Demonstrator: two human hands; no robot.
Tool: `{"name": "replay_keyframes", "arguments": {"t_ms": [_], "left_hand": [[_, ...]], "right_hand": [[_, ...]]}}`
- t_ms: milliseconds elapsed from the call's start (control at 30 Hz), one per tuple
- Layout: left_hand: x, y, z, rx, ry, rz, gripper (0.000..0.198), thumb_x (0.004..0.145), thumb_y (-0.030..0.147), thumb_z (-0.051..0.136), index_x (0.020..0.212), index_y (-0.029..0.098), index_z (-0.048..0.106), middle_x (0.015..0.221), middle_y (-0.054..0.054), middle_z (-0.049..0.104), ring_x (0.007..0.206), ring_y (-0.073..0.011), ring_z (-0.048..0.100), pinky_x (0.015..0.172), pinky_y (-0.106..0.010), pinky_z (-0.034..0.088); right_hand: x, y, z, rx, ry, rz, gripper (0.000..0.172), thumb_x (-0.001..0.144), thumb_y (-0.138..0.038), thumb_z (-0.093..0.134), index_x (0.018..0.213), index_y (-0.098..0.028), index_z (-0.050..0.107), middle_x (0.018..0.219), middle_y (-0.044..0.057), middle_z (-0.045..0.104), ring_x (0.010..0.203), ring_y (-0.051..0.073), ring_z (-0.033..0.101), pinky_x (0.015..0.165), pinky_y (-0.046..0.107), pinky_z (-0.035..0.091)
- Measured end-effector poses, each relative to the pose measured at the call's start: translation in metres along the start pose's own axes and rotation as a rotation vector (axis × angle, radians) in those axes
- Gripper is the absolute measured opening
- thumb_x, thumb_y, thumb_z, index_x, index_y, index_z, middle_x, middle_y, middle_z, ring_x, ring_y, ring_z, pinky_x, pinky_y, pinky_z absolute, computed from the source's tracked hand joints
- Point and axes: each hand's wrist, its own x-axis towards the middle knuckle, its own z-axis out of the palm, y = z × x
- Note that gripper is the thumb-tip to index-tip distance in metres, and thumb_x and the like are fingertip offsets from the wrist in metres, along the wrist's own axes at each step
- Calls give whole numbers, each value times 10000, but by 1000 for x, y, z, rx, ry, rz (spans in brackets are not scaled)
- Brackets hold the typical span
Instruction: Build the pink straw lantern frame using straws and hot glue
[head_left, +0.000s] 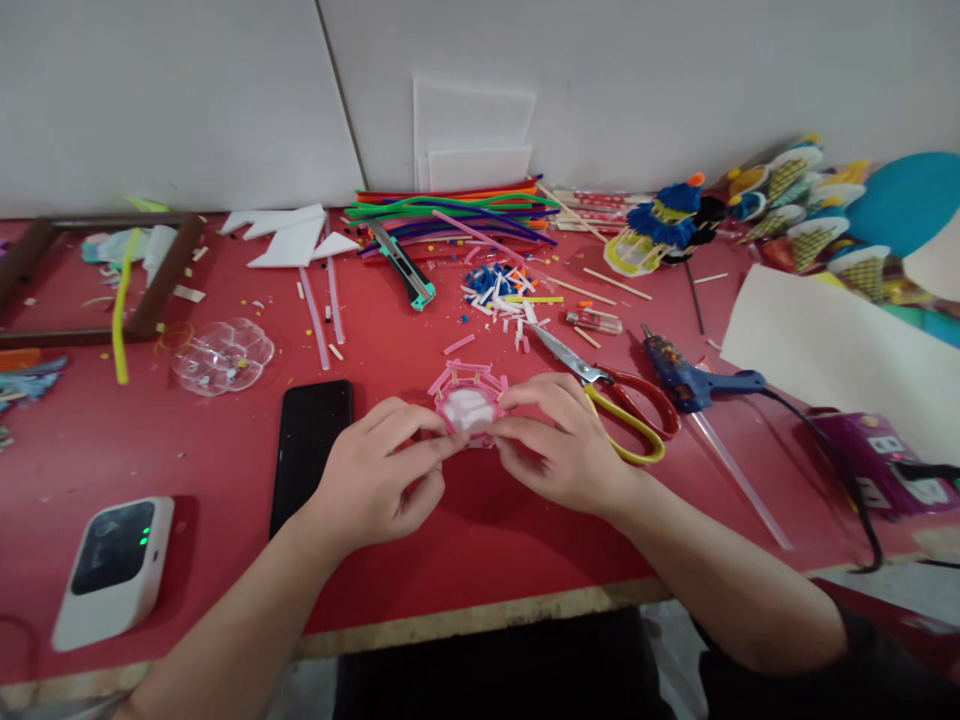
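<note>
A small round pink craft piece with a white base and short pink strips around its rim is near the middle of the red table. My left hand pinches its near left edge, fingertips pressed together. From the other side my right hand grips the near right edge. The fingertips of both hands almost meet at the front of the piece, and they hide part of its rim. A short pink strip lies just beyond it. To the right are scissors with red and yellow handles.
A black phone lies left of my hands, with a white device farther left. A blue glue gun and its cord are on the right. Pipe cleaners, a box cutter and paper scraps lie toward the wall.
</note>
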Motion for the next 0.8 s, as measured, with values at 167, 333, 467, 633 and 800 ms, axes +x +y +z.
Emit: {"name": "replay_keyframes", "arguments": {"t_ms": [167,333,467,633,800], "left_hand": [[-1,2,0,-15,9,-8,347,793,42,553,1054,202,716,935,-71,679,799,-189,621,748,-338,554],[-2,4,-1,-141,127,-166,490,829,30,542,1283,211,570,963,-48,677,821,-159,635,755,-300,550],[1,4,-3,-253,255,-440,385,863,103,584,1221,242,600,906,-5,666,711,-119,613,659,-251,533],[7,5,-1,-486,409,-766,174,840,252,687,1013,236,701,929,-10,722,782,-143,663,686,-258,557],[6,0,5,-692,555,-900,169,812,330,742,940,218,744,926,-24,749,805,-147,674,715,-256,555]], "right_hand": [[0,0,-1,23,-3,-9,161,838,-104,608,927,-215,685,1033,78,656,946,235,589,850,432,502],[1,1,-5,85,26,-4,236,823,-113,600,1026,-226,645,1035,77,641,920,231,603,839,440,501],[4,1,-8,100,70,31,292,832,-100,580,1091,-233,611,985,66,640,871,216,616,809,425,503],[4,2,-6,80,110,69,268,851,-94,584,1089,-214,616,952,69,647,863,217,618,798,413,503],[1,4,-6,79,126,90,272,858,-84,588,1089,-223,623,943,64,647,864,220,612,800,413,500]]}}
